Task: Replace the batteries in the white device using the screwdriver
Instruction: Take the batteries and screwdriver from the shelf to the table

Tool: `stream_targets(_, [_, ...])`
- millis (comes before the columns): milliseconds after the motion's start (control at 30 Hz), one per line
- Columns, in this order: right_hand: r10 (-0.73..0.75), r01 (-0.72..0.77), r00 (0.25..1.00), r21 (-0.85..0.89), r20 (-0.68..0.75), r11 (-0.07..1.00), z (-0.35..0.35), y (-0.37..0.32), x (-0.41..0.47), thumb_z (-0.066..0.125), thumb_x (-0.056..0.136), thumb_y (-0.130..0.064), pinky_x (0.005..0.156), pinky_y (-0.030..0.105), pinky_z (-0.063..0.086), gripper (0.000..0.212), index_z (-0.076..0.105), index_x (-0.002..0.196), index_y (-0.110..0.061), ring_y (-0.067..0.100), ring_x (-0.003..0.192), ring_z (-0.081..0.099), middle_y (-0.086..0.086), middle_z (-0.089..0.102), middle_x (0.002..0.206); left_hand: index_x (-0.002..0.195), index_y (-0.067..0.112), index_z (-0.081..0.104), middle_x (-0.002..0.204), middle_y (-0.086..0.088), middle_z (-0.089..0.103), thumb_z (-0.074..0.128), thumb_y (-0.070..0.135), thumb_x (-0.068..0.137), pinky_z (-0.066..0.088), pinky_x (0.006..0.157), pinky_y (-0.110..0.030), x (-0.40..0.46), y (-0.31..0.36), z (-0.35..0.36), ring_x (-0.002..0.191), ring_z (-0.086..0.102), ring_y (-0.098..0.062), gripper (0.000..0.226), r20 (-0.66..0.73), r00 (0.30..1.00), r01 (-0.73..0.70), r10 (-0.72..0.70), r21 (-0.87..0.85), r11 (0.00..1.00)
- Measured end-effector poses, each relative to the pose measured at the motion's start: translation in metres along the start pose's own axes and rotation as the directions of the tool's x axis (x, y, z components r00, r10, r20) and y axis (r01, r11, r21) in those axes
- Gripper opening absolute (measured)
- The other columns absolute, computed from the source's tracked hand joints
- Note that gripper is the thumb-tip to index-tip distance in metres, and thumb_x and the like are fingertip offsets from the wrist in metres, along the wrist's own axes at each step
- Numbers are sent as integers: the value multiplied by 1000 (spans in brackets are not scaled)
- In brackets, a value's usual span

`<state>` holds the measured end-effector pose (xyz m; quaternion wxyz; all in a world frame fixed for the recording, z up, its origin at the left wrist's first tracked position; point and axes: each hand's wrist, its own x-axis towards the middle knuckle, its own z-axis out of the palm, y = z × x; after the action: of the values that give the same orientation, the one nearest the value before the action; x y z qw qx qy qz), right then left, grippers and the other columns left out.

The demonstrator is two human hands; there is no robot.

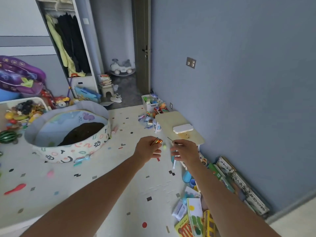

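Observation:
A white device lies flat on a small pale wooden table by the blue wall, ahead of both hands. My left hand is closed around orange-gold batteries whose ends stick out past the fingers. My right hand holds a thin screwdriver, its metal tip pointing up and left toward the table. Both hands hover above the floor mat, short of the table's near edge.
A round fabric play pool sits on the speckled mat at the left. Children's books and toys crowd the floor along the right wall. A toy bin and loose toys lie beyond the table, near an open doorway.

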<state>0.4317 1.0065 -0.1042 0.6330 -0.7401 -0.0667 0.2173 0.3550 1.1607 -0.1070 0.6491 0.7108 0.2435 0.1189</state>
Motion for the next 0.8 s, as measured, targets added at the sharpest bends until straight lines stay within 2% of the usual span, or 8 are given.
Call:
stream_targets(100, [35,-34,998,11,-60,999,14,-6,71,64,91,-6,72,38,62,14,71,85,-17,27,68,69,15,75,85,107,0,70,97,-24,73,69,8,91,64,69,-37,78,-2,-3,82,75,-31,18,41,999,13,-14,17,1000])
stream_targets(233, [24,-25,987,-4,-158,1000,35,-7,154,63,92,-5,60,29,60,13,73,94,-14,25,64,68,11,75,80,104,2,72,94,-23,74,70,11,90,64,73,-40,184,-17,-5,85,76,-34,17,111,994,19,-23,35,999])
stream_targets(333, [50,-50,977,7,-209,999,46,-2,215,64,91,-5,59,29,60,15,74,99,-12,23,63,69,13,76,83,106,2,72,96,-20,76,69,10,91,64,68,-33,255,-29,-2,81,78,-28,18,179,983,28,-37,54,998])
stream_targets(500, [145,-121,945,97,-295,988,50,4,304,64,90,-1,55,27,60,18,74,100,-12,19,56,66,8,74,73,108,-4,70,96,-24,75,68,4,91,63,69,-29,359,-31,10,86,77,-32,20,271,959,62,-78,68,996])
stream_targets(600, [183,-140,919,145,-349,980,42,12,365,66,90,-2,61,34,63,18,75,102,-10,20,60,69,8,76,75,107,-7,70,96,-28,73,69,2,90,62,67,-27,429,-36,27,89,75,-36,19,322,943,72,-89,63,995])
stream_targets(700, [219,-149,892,200,-395,968,34,28,435,67,89,-3,69,42,64,19,75,105,-9,22,64,70,11,77,78,103,-7,70,92,-25,73,70,4,89,63,76,-37,499,-49,48,87,76,-36,18,380,921,62,-92,90,994])
stream_targets(800, [254,-157,870,251,-423,955,30,45,503,66,91,-7,67,36,63,18,75,105,-14,20,67,71,11,79,83,104,-7,70,91,-24,72,70,4,89,63,78,-38,566,-70,70,85,76,-33,18,413,903,80,-117,105,991])
